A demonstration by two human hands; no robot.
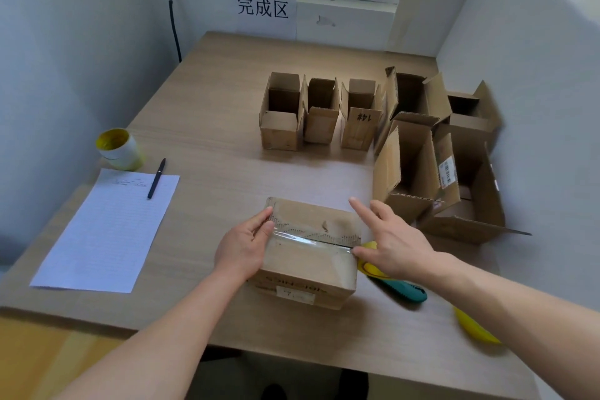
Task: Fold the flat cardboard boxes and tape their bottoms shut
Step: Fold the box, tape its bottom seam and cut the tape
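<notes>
Now, lower centre of the frame: the left hand (242,248) grips the brown corrugated cardboard box (308,269) by its left end, while the right hand (394,242), fingers spread straight, thumbs the glossy clear tape strip (311,241) on the seam.

The left hand (243,247) and right hand (394,245) are bare, and both forearms (181,312) are uncovered as far as they show.

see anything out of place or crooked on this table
The larger boxes on the right crowd together at skewed angles with flaps splayed, unlike the three small boxes in a neat row. The taped box looks scuffed.
</notes>
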